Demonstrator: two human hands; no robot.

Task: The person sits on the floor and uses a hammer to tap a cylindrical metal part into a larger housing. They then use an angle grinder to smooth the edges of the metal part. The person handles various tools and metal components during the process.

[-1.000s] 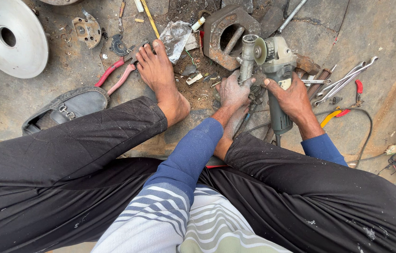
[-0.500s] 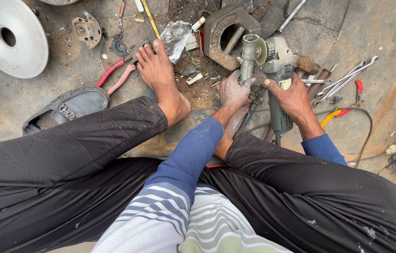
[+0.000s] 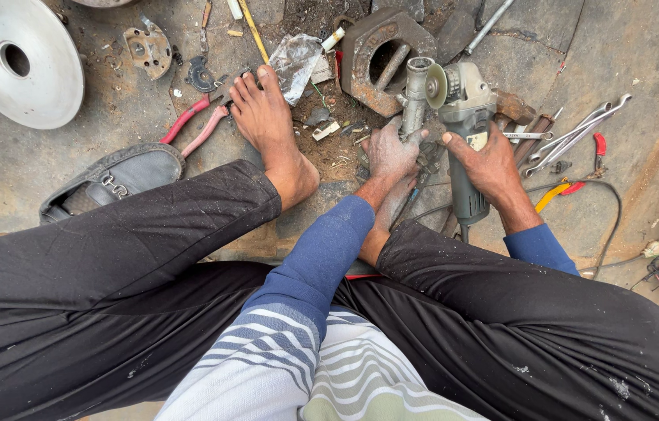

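Right hand (image 3: 493, 160) wrapped the grey angle grinder (image 3: 466, 117) body; left hand (image 3: 390, 150) closed its grip on a metal pipe fitting (image 3: 416, 93) just beside the disc. Spanners (image 3: 571, 140) crowded the right edge; bare concrete floor (image 3: 633, 47) lay open beyond.

Ground surface: rough, stained concrete floor (image 3: 49, 168), cracked and dusty; scattered dirt and debris; even daylight, soft shadows.

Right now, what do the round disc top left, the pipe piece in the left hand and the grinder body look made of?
Round disc: looks like bare metal, a dull silver sheen with a centre hole. Pipe piece under the left hand: likely steel, grey and grimy. Grinder body in the right hand: head looks like cast metal; the grey handle is probably plastic, hard to confirm.
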